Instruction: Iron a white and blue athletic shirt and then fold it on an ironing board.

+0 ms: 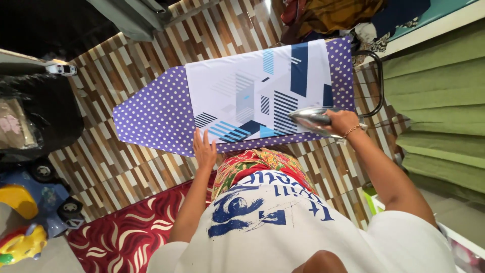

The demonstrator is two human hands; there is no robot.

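Note:
A white cloth (247, 86) with blue and grey geometric shapes lies flat across a purple ironing board (151, 116) with white dots. My right hand (342, 123) grips the handle of a silver iron (309, 118) that rests on the cloth's right near corner. My left hand (204, 150) lies flat with fingers spread on the near edge of the cloth, pressing it to the board.
The board's metal iron rest (375, 83) juts out at its right end. Green curtain folds (439, 101) hang on the right. A heap of clothes (343, 17) lies beyond the board. A red patterned rug (126, 232) and toy cars (35, 212) sit at the left.

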